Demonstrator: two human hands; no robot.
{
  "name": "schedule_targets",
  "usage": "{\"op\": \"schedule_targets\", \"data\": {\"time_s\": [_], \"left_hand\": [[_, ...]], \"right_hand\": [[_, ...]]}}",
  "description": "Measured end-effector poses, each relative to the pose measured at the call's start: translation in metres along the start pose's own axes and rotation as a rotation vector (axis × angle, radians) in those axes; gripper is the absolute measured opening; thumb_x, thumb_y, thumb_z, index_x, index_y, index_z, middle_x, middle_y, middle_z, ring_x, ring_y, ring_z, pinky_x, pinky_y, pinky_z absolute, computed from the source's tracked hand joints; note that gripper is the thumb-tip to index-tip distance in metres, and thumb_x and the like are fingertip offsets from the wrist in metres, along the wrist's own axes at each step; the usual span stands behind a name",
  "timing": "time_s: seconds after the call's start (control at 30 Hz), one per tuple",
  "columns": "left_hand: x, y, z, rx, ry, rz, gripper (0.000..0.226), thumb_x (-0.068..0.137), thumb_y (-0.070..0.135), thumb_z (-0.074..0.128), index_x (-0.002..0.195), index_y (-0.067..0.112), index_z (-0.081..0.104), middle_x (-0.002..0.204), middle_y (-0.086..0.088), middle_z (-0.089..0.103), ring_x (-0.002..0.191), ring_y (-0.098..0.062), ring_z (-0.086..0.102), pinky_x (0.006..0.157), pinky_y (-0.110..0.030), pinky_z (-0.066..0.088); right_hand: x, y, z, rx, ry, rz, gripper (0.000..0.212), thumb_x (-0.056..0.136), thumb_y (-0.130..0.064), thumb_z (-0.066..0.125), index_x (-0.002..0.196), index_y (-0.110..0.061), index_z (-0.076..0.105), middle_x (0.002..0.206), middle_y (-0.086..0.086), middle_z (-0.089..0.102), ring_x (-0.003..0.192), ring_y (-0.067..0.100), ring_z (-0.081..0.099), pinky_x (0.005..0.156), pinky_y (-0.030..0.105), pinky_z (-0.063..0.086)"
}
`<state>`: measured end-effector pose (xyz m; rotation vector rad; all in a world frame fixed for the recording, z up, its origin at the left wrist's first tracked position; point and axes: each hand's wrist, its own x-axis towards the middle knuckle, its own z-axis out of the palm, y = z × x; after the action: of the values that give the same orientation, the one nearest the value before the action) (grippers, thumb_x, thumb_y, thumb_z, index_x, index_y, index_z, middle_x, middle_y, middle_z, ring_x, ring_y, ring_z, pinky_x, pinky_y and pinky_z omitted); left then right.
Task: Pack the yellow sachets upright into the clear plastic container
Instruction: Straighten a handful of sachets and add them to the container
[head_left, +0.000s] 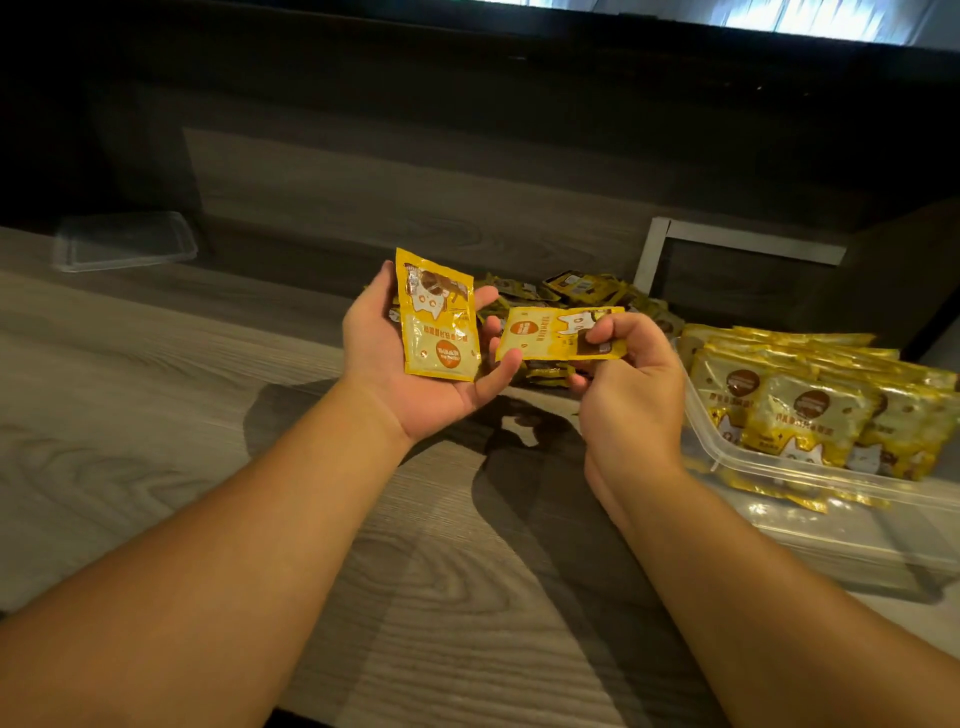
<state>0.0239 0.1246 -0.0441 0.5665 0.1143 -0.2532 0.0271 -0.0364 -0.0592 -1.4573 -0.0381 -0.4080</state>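
My left hand (415, 384) is palm up with a yellow sachet (436, 317) lying on it, fingers loosely curled behind it. My right hand (628, 384) pinches a second yellow sachet (550, 335), held sideways just right of the first. Behind both hands lies a loose pile of sachets (571, 291) on the wooden table. The clear plastic container (831, 499) stands at the right, with a row of sachets (810, 410) standing upright inside it.
A clear plastic lid (124, 241) lies at the far left of the table (156, 415). A dark wooden wall runs behind the pile. A white-edged frame (737, 241) leans at the back right.
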Motion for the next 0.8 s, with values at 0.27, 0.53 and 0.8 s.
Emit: {"op": "schedule_targets", "data": {"time_s": [0.27, 0.53, 0.8], "left_hand": [[-0.004, -0.003, 0.007, 0.0, 0.047, 0.029, 0.082, 0.086, 0.073, 0.046, 0.123, 0.001, 0.06, 0.113, -0.028, 0.069, 0.099, -0.046, 0.067, 0.089, -0.059, 0.053], [0.006, -0.008, 0.006, 0.063, 0.168, -0.045, 0.081, 0.077, 0.071, 0.064, 0.124, 0.005, 0.056, 0.126, -0.025, 0.062, 0.099, -0.049, 0.067, 0.09, -0.063, 0.049], [0.003, -0.01, 0.011, 0.301, 0.125, -0.114, 0.062, 0.093, 0.062, 0.05, 0.128, 0.012, 0.066, 0.126, -0.017, 0.068, 0.114, -0.033, 0.066, 0.075, -0.042, 0.06]], "right_hand": [[-0.011, -0.005, 0.003, -0.057, -0.047, -0.031, 0.054, 0.09, 0.015, 0.045, 0.103, -0.034, 0.063, 0.112, -0.018, 0.059, 0.11, 0.011, 0.061, 0.087, 0.035, 0.059], [-0.011, -0.006, 0.002, -0.016, 0.05, -0.115, 0.042, 0.091, -0.007, 0.068, 0.111, -0.039, 0.051, 0.11, -0.019, 0.053, 0.101, 0.009, 0.064, 0.072, 0.027, 0.061], [-0.011, 0.001, 0.001, -0.202, -0.034, -0.222, 0.043, 0.089, -0.016, 0.072, 0.116, -0.043, 0.053, 0.108, -0.022, 0.055, 0.102, -0.001, 0.059, 0.079, 0.019, 0.057]]}}
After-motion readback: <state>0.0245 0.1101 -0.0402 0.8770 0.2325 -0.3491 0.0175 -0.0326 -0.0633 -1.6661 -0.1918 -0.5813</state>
